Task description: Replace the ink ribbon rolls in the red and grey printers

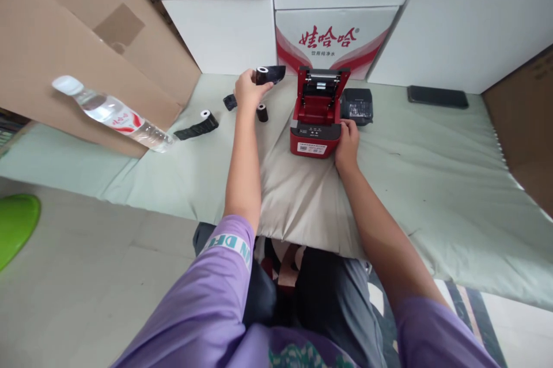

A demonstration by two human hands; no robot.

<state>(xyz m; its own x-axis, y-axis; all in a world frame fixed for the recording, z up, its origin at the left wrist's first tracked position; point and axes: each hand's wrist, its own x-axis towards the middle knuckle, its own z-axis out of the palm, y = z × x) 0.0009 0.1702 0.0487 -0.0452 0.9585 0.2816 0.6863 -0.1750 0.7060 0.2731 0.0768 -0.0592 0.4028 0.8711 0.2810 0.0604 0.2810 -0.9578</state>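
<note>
A red and black label printer (313,137) stands on the cloth-covered surface with its lid tilted up. My right hand (348,146) rests against the printer's right side, fingers partly hidden behind it. To the left of the printer, my left hand (250,91) grips a black-wrapped paper roll (271,74) with a white core end. Below that hand stands a small black roll (261,113). Another black roll (207,120) with a strip trailing off it lies farther left. A small black item (230,102) is partly covered by my left wrist.
A water bottle (116,114) leans at the left by a cardboard box (142,63). White cartons (328,40) are stacked along the back. A black item in clear wrap (358,106) sits right of the printer, and a dark phone (438,97) lies farther right.
</note>
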